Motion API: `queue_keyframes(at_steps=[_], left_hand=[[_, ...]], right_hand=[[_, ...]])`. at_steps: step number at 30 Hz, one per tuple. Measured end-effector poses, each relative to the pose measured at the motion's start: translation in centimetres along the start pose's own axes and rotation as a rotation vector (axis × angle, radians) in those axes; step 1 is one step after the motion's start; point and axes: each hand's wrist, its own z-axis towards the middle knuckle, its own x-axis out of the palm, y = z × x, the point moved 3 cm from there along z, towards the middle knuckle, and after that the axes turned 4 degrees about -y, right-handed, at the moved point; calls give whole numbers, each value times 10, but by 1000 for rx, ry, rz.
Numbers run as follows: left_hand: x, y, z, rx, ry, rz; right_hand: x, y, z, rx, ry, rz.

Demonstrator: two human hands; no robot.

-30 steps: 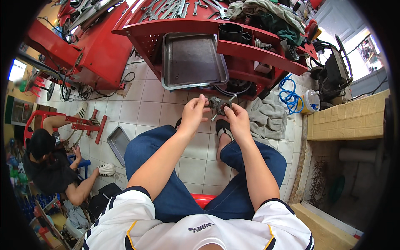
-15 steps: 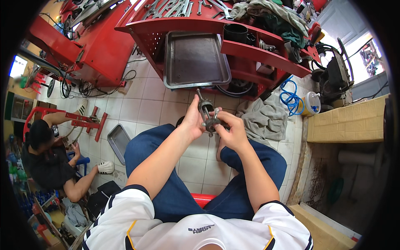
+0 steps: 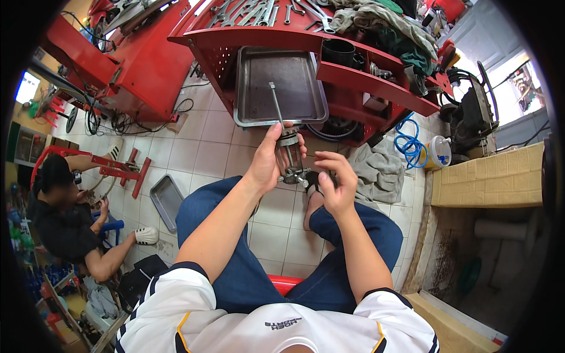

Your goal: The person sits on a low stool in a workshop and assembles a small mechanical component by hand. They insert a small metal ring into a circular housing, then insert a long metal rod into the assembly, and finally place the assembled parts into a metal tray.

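My left hand (image 3: pixel 265 162) is wrapped round a dark metal puller-like tool (image 3: pixel 289 154), made of a ringed body with thin rods along it and small fittings at its lower end. From its top a long slim rod points up and slightly left, in front of the metal tray. Its exact kind I cannot make out. My right hand (image 3: pixel 338 183) is just right of the tool's lower end, fingers apart and holding nothing; a small gap separates them. Fingers of my left hand hide part of the tool's body.
Ahead, a deep metal tray (image 3: pixel 323 109) sits on the low shelf of a red tool cart (image 3: pixel 247 37) topped with wrenches (image 3: pixel 268 15). A smaller tray (image 3: pixel 160 203) lies on the left floor, near a seated person (image 3: pixel 65 229). Rags (image 3: pixel 379 173) and a blue hose (image 3: pixel 406 141) lie right.
My right hand has come off the tool's lower end and moved slightly right, its fingers parting. In my left hand the tool has turned, and its long rod now shows pointing upward.
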Motion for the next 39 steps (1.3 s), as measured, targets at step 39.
queue_keyframes(at_steps=[39], left_hand=[[12, 21, -10, -54, 130, 1502]], right_hand=[[-63, -42, 31, 764, 244, -88]])
